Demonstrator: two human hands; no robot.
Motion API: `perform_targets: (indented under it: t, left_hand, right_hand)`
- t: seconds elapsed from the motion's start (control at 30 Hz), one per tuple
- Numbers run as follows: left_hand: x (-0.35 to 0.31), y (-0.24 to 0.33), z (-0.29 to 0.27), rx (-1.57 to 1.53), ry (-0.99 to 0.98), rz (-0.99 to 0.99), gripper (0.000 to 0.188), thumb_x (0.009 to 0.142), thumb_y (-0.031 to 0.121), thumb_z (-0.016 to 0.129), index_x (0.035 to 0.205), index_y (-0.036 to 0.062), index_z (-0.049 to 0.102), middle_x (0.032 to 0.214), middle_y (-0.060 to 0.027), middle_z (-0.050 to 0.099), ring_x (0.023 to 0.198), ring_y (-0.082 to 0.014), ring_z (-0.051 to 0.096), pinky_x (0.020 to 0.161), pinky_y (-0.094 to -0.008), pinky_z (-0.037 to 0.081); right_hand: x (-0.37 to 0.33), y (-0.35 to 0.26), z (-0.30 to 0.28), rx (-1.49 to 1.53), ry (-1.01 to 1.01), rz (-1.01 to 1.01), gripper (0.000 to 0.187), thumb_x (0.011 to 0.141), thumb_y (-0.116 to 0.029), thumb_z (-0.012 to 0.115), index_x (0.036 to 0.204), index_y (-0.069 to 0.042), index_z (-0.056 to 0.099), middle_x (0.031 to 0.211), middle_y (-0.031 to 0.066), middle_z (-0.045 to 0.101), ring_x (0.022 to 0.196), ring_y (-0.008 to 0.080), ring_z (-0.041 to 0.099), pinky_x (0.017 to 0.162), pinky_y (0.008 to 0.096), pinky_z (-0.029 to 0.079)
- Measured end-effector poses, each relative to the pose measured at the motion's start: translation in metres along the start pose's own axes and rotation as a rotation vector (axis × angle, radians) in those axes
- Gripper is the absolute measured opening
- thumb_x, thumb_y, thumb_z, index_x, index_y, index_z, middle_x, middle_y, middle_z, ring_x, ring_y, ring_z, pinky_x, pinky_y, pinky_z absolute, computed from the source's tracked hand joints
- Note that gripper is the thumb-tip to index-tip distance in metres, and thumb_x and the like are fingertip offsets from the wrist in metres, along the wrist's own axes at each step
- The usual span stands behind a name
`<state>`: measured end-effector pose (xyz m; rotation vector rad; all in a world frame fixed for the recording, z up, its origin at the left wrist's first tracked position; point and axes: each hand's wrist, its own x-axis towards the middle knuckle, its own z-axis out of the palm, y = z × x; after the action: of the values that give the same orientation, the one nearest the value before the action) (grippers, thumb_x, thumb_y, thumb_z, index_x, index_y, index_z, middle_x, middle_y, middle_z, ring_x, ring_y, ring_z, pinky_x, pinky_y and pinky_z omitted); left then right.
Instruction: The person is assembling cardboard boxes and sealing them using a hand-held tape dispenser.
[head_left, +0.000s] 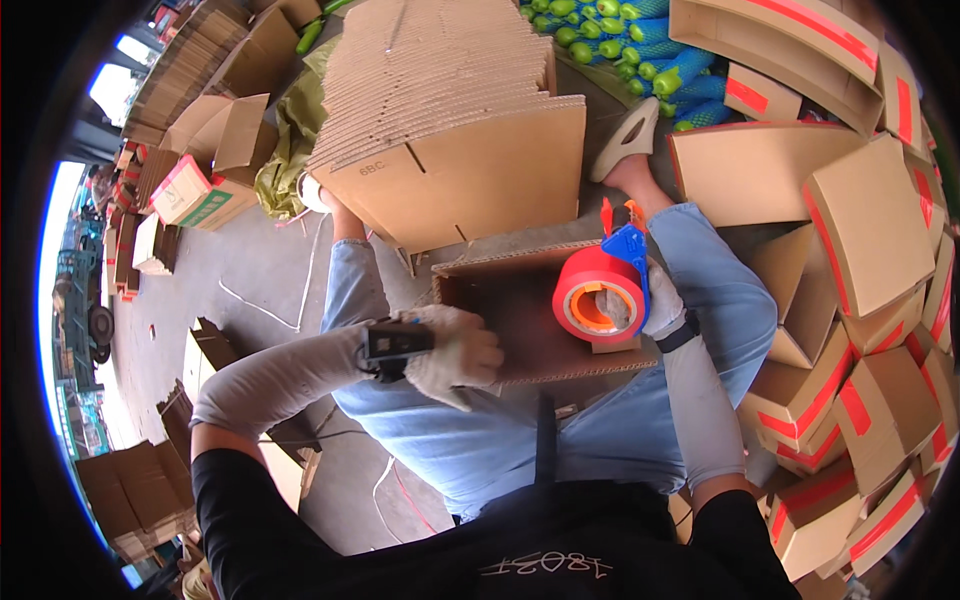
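Note:
An open cardboard box [470,270] lies between my legs, its dark inside showing. My left hand [452,352], in a pale work glove, is at the box's left end, its fingers bent over the edge and its thumb toward me. My right hand [662,300], also gloved, grips a blue tape dispenser [626,246] with orange parts. A thick roll of red tape [574,300] on an orange core is mounted on the dispenser. Dispenser and roll are above the box's right end and hide part of it. Most of my right fingers are behind the dispenser.
Ahead stands a big stack of flattened cartons [450,180]. Red-taped boxes [870,230] pile up on my right. Beyond are green-topped items in blue netting [640,40]. On the left, an open carton [215,190] and an olive sheet [295,140] lie on the grey floor [260,270].

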<state>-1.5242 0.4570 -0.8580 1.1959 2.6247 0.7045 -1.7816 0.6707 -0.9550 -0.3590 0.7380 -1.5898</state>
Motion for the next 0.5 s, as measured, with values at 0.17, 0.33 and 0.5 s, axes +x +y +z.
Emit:
perform_targets:
  t: [0.17,0.33,0.5]
  left_hand:
    - [-0.002,-0.009,0.005,0.064,0.091,0.124,0.041,0.080,0.052,0.068,0.074,0.0123,0.056,0.080,-0.0033,0.058,0.072,-0.0239,0.061,0.058,-0.0405,0.051]
    - [0.034,-0.008,0.025,-0.082,0.067,0.169,0.049,0.089,0.054,0.059,0.064,0.0126,0.055,0.070,-0.0045,0.059,0.060,-0.0268,0.060,0.049,-0.0405,0.048]
    - [0.045,-0.037,0.085,-0.254,0.318,-0.210,0.044,0.093,0.044,0.057,0.064,0.0109,0.054,0.068,-0.0115,0.056,0.062,-0.0332,0.058,0.053,-0.0428,0.045]
  right_hand:
    - [0.000,-0.001,-0.008,-0.036,-0.068,0.012,0.077,0.080,-0.053,0.077,0.133,-0.003,0.051,0.116,0.0066,0.067,0.098,0.0147,0.067,0.082,0.0310,0.057]
    - [-0.003,-0.004,-0.007,0.154,0.020,0.153,0.077,0.078,-0.047,0.080,0.134,-0.004,0.050,0.120,0.0073,0.065,0.106,0.0180,0.065,0.089,0.0329,0.055]
    - [-0.002,0.002,0.000,0.126,0.057,0.169,0.076,0.075,-0.038,0.084,0.135,-0.006,0.050,0.124,0.0075,0.064,0.111,0.0184,0.063,0.096,0.0343,0.053]
